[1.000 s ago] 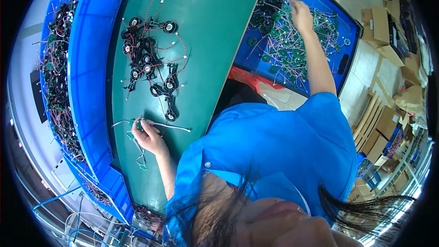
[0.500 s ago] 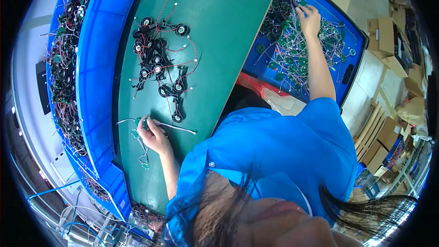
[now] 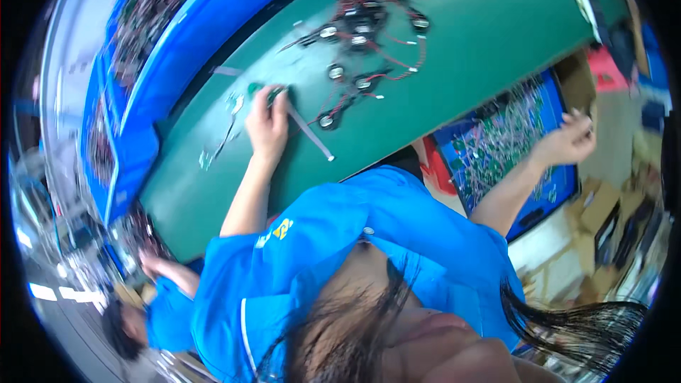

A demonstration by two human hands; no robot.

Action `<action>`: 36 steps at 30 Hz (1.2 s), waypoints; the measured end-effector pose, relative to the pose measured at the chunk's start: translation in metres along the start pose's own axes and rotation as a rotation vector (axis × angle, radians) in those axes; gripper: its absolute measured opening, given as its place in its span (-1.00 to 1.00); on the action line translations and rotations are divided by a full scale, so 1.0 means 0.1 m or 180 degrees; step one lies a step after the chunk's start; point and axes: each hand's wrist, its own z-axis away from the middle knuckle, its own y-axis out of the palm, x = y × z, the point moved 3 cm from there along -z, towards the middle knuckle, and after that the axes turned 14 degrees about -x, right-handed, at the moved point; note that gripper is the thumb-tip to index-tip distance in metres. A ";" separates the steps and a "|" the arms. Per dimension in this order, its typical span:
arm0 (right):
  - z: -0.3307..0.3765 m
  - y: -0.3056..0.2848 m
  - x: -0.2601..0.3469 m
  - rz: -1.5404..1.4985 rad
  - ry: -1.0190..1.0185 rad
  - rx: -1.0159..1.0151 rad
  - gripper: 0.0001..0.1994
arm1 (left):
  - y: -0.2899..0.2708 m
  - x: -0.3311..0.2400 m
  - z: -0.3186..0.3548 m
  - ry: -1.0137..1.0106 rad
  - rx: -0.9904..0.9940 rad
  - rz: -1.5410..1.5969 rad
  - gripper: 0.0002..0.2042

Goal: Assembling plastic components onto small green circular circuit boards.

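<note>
My left hand (image 3: 267, 128) is low over the green tabletop, its fingers closed on a small green circuit board (image 3: 277, 93) with a flat grey cable (image 3: 311, 133) trailing from it. Beside that hand lies another little board with wires (image 3: 231, 117). Over the far right side of a blue bin (image 3: 567, 183), my right hand (image 3: 566, 143) is raised with curled fingers. Blur hides what, if anything, they pinch. Black plastic parts with round silver pieces and red-black twisted wires (image 3: 360, 39) are heaped farther back on the table.
The blue bin on the right holds a tangle of green boards and grey cables (image 3: 496, 143). Long blue trays (image 3: 213, 35) full of wired black parts line the table's left edge. Another person in blue (image 3: 170, 312) works at lower left. Cardboard boxes (image 3: 603, 216) stand at right.
The whole view has swung round, so the table and bins sit at another angle. My right hand has come up out of the cable heap to the bin's side. My left hand still holds the board.
</note>
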 end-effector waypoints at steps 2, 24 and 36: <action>0.02 0.15 0.25 -0.0530 -0.0044 0.0298 -0.82 | 0.03 -0.01 -0.01 -0.0286 0.0029 0.0146 -0.81; 0.44 -1.05 -2.62 0.4259 0.0302 0.3361 -0.04 | 0.03 -0.10 -0.04 -0.0660 0.0257 0.0583 -0.84; 0.70 -1.10 -2.39 0.3429 0.0624 0.2591 -0.60 | 0.03 -0.11 0.00 -0.0657 0.0219 0.0490 -0.85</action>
